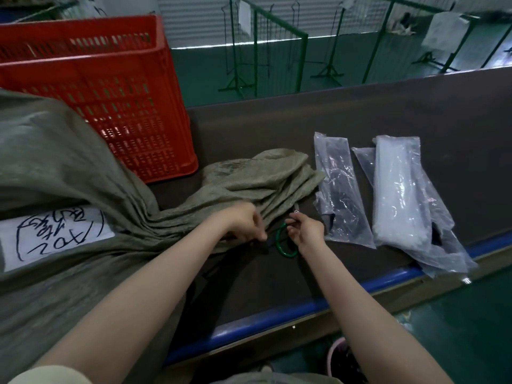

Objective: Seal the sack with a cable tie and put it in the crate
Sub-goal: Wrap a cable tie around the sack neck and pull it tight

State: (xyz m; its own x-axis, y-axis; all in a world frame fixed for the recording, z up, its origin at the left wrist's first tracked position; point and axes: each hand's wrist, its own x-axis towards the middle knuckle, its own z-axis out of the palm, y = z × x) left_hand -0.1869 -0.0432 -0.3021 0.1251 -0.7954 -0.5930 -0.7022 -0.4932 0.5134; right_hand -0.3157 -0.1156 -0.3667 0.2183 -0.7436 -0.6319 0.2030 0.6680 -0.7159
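A large grey-green woven sack point(63, 167) lies on the dark table point(360, 117), filling the left side, with a white label of handwritten marks point(55, 236) on it. Its gathered neck point(257, 184) fans out toward the middle. My left hand point(243, 224) pinches the bunched neck together with one end of a green cable tie point(282, 245). My right hand point(306, 230) holds the tie's other end, and the tie curves in a loop between both hands. A red slatted plastic crate point(91, 87) stands at the back left, right behind the sack.
Two clear plastic bags lie to the right of the hands, one with dark ties point(340, 189) and one with pale contents point(404, 195) that overhangs the blue table edge point(277, 314). Green wire-mesh racks point(266, 45) stand on the floor beyond the table.
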